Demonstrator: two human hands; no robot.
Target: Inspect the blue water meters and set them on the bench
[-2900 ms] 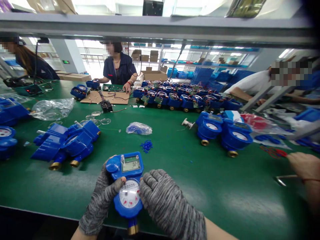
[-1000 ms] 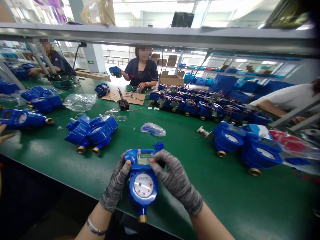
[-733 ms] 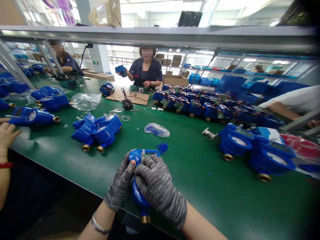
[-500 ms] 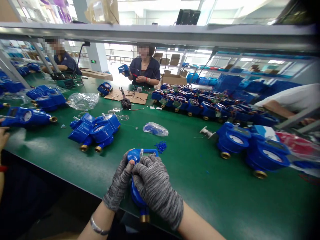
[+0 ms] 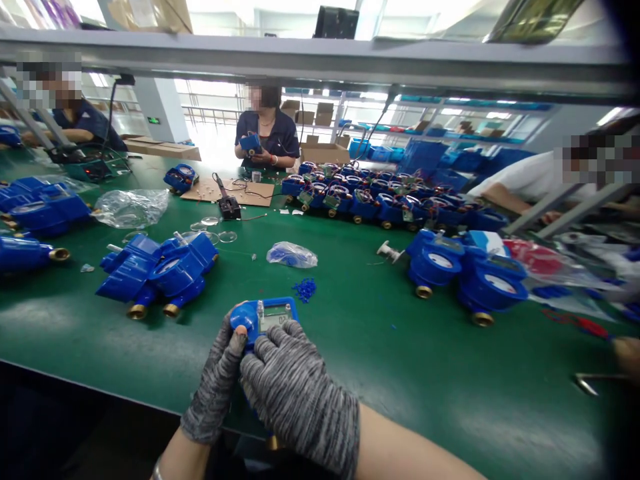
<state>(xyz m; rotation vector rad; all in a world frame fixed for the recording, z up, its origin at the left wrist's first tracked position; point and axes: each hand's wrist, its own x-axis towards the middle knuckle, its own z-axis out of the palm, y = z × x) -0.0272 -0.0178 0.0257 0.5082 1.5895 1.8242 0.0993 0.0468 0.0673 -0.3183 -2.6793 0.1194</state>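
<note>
Both my hands wear grey knit gloves and hold a blue water meter (image 5: pixel 263 315) at the near edge of the green table (image 5: pixel 380 353). My left hand (image 5: pixel 217 380) grips its left side, with the thumb on the round blue cap. Across the meter's round dial lies my right hand (image 5: pixel 300 397), fingers curled over it and hiding the dial. Only the meter's small display and cap show above the fingers. A brass fitting (image 5: pixel 271 443) pokes out below my right hand.
Blue meters (image 5: pixel 157 270) lie to the left, two more (image 5: pixel 465 273) to the right, and a long row (image 5: pixel 380 203) stands behind. A clear bag (image 5: pixel 291 255) and small blue parts (image 5: pixel 305 289) lie ahead of my hands. Other workers sit around the table.
My right hand moved from the meter's upper right corner down over the dial and covers it. The view swung back to the right, and the display came back into sight.
</note>
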